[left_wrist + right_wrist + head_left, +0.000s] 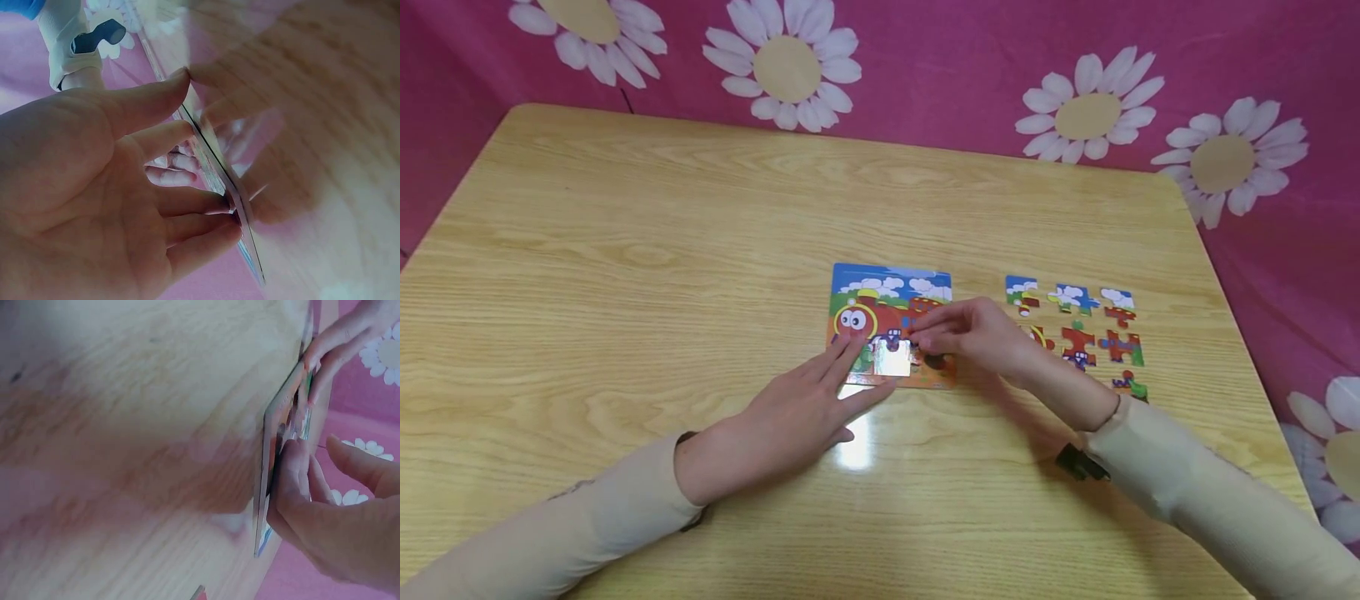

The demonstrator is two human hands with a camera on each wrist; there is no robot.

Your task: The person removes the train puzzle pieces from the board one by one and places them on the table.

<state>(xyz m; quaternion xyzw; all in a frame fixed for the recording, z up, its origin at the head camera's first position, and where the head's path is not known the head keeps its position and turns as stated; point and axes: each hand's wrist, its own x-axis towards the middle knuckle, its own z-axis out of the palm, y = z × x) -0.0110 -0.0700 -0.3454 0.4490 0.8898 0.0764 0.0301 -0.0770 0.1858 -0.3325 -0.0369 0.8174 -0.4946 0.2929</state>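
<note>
A jigsaw puzzle board (891,275) showing a red smiling cartoon train lies on the table. At its lower middle a bright, piece-shaped patch (892,360) shines with glare. My left hand (793,414) rests on the board's lower left with fingers spread and straight. In the left wrist view, the left fingers (197,203) touch the board's edge. My right hand (988,337) is over the board's right side, its fingertips down at the edge of the bright patch. In the right wrist view, bent fingers (292,469) touch the board. Whether they pinch a piece is hidden.
To the right of the board, loose puzzle pieces (1078,343) lie in rows, partly hidden by my right forearm. The wooden table (647,250) meets a pink flowered cloth (925,75) along its far edge. A black camera mount (1081,462) hangs below the right cuff.
</note>
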